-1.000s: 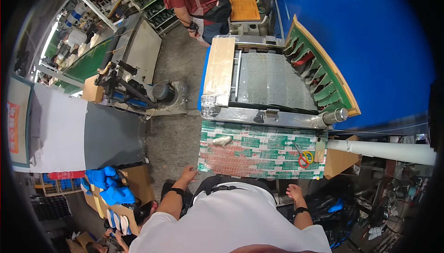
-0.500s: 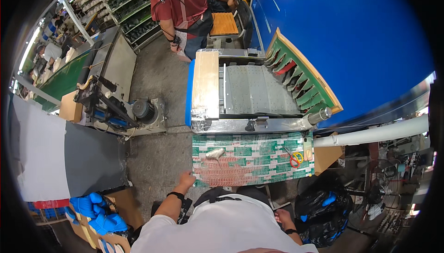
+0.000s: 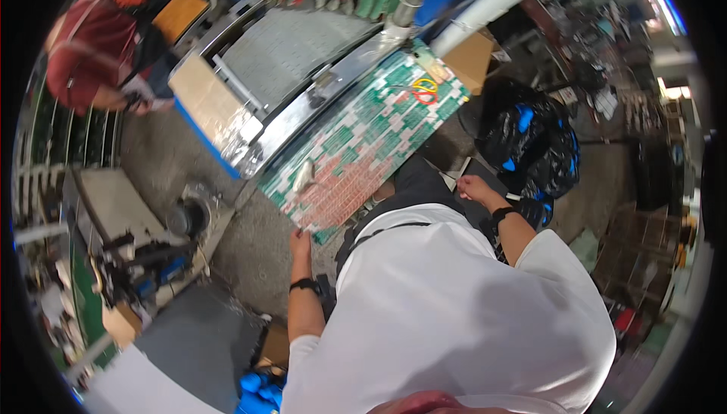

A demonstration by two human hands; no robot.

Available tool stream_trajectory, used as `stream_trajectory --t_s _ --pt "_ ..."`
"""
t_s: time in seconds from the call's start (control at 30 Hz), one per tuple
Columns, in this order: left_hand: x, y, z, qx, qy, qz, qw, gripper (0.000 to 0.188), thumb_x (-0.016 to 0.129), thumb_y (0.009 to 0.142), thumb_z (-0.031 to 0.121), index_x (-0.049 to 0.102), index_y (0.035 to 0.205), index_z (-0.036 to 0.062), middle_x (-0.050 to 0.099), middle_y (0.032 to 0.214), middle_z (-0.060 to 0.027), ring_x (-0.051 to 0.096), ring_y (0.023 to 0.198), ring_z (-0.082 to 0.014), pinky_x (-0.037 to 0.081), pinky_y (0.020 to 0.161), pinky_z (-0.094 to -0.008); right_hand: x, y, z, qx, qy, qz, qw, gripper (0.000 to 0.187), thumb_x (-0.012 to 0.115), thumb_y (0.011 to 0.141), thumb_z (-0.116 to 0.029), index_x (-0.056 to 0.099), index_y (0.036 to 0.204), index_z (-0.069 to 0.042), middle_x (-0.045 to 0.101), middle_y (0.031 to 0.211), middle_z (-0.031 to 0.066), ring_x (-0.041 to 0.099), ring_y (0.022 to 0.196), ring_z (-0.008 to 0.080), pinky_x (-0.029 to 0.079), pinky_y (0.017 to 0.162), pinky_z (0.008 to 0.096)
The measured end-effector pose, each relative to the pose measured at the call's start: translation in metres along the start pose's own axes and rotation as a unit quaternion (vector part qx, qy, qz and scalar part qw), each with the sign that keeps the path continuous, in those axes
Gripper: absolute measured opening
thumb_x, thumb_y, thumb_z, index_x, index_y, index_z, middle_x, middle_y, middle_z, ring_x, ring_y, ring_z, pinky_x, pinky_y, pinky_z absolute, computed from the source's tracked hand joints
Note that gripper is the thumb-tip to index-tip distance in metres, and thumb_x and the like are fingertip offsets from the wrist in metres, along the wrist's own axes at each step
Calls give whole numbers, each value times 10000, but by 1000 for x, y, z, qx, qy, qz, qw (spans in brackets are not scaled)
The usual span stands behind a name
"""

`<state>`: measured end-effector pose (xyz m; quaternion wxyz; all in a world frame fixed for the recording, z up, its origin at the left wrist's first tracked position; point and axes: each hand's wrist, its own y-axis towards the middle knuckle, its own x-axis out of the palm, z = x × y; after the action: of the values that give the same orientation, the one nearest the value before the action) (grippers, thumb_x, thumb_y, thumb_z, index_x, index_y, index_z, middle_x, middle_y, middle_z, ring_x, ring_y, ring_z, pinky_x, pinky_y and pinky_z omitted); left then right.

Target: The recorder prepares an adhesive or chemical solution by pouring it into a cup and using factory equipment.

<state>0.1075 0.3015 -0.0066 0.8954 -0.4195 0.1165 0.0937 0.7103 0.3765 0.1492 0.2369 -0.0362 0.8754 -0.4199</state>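
My left hand [image 3: 300, 241] is at the near left corner of the worktable [image 3: 341, 141], which has a green, white and red patterned covering. Its fingers are drawn together against the corner; what they hold, if anything, is hidden. Out to my right side, my right hand [image 3: 475, 189] has curled fingers beside a dark flat surface [image 3: 485, 174]; I cannot make out anything in them. A small pale piece [image 3: 304, 177] lies on the table's left part. Scissors with red and yellow handles [image 3: 425, 91] lie at its far right, near a phone-shaped object [image 3: 433, 64].
Behind the table stands a metal machine [image 3: 303, 43] with a grey slatted bed. Black bags with blue bits [image 3: 526, 134] sit to the right. A motor [image 3: 187, 217] and grey panel [image 3: 201, 331] are on the left. A person in a dark red shirt [image 3: 95, 50] stands far left.
The view has turned to the right, so the table and machine now appear slanted and farther left. My right hand and forearm show more fully. The pale piece and scissors stay on the table.
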Motion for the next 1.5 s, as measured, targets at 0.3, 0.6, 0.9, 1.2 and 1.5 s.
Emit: stream_trajectory --t_s 0.3,0.6,0.9,1.2,1.5 --pt "14 -20 2 -94 -4 53 994 622 757 930 258 534 1430 -37 665 1194 -166 666 944 -232 537 767 -355 -4 -20 24 12 55 63 996 287 630 978 -154 700 1192 24 713 931 49 664 758 140 563 733 301" --pt "6 -7 39 -145 26 14 989 564 683 982 490 611 1187 -30 656 990 -93 632 841 -196 524 747 -375 23 -2 112 10 -327 -69 943 225 662 889 -169 716 1065 -41 746 976 140 731 892 277 569 788 438" --pt "13 -8 84 -238 71 -48 968 717 610 1017 554 482 1430 -19 561 1419 -161 585 1275 -302 497 1047 -466 104 44 187 -16 -457 -164 874 365 785 767 -233 724 1054 -16 588 1405 98 390 1465 270 359 1164 351" --pt "-14 22 71 -330 108 -105 932 807 577 1014 600 428 1513 -17 562 1418 -155 597 1248 -312 521 1011 -466 150 -87 262 368 97 280 881 327 730 853 -294 736 1102 -82 748 979 156 721 949 333 553 855 453" --pt "-21 23 82 -331 165 -94 924 782 554 1014 627 444 1516 38 597 1325 -151 654 1083 -312 565 924 -417 -14 -224 369 374 -245 558 699 883 777 831 -593 535 1402 35 614 1332 315 580 1285 443 459 1057 508"
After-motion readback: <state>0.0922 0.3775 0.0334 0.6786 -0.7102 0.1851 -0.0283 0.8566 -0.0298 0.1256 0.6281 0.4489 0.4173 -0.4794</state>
